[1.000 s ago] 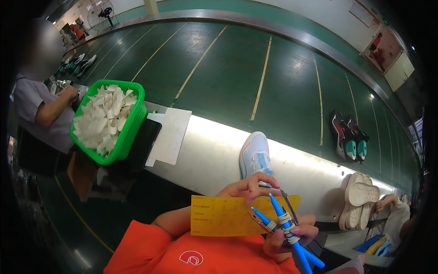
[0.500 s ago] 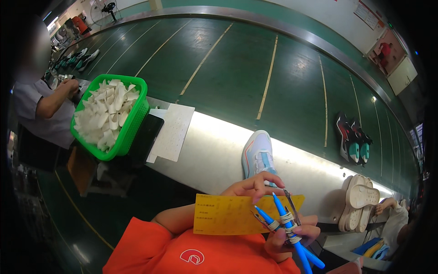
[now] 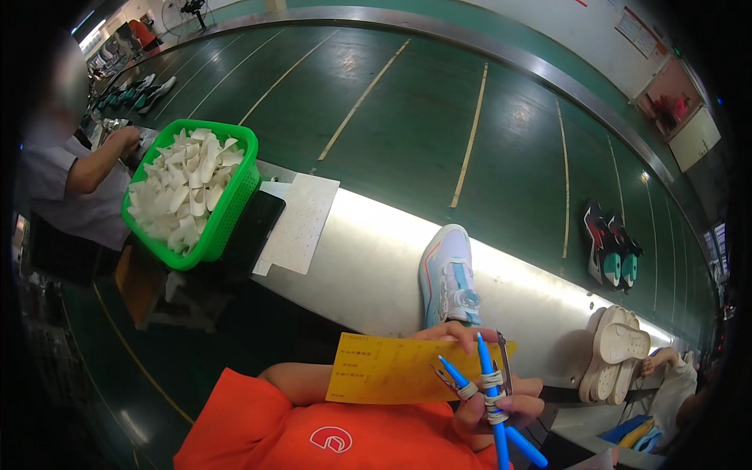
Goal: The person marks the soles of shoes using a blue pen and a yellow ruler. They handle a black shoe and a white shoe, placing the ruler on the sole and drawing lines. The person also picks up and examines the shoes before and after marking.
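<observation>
My left hand [image 3: 464, 334] is closed at the top edge of a yellow printed card [image 3: 384, 371]; most of the hand is hidden behind the card. My right hand [image 3: 509, 403] grips two blue pens [image 3: 487, 362], wound with pale rubber bands, together with slim metal snips [image 3: 504, 362]. The pens cross, and their tips point up in front of the card's right part. Just beyond my left fingers, a white and light-blue sneaker [image 3: 448, 266] with a round dial lies toe-away on the metal ledge.
A green basket [image 3: 249, 149] of white curved pieces stands left, beside a seated co-worker [image 3: 86, 180]. Near it are a dark phone [image 3: 270, 215] and a whitish board [image 3: 305, 223]. Dark shoes [image 3: 609, 251] rest on the green belt [image 3: 392, 133]; cream soles [image 3: 615, 352] stand right, near another person's hand [image 3: 662, 356].
My left hand has drawn back from the sneaker toward the card, uncovering the dial. The card has tilted slightly, and the pens have turned more upright in my right hand.
</observation>
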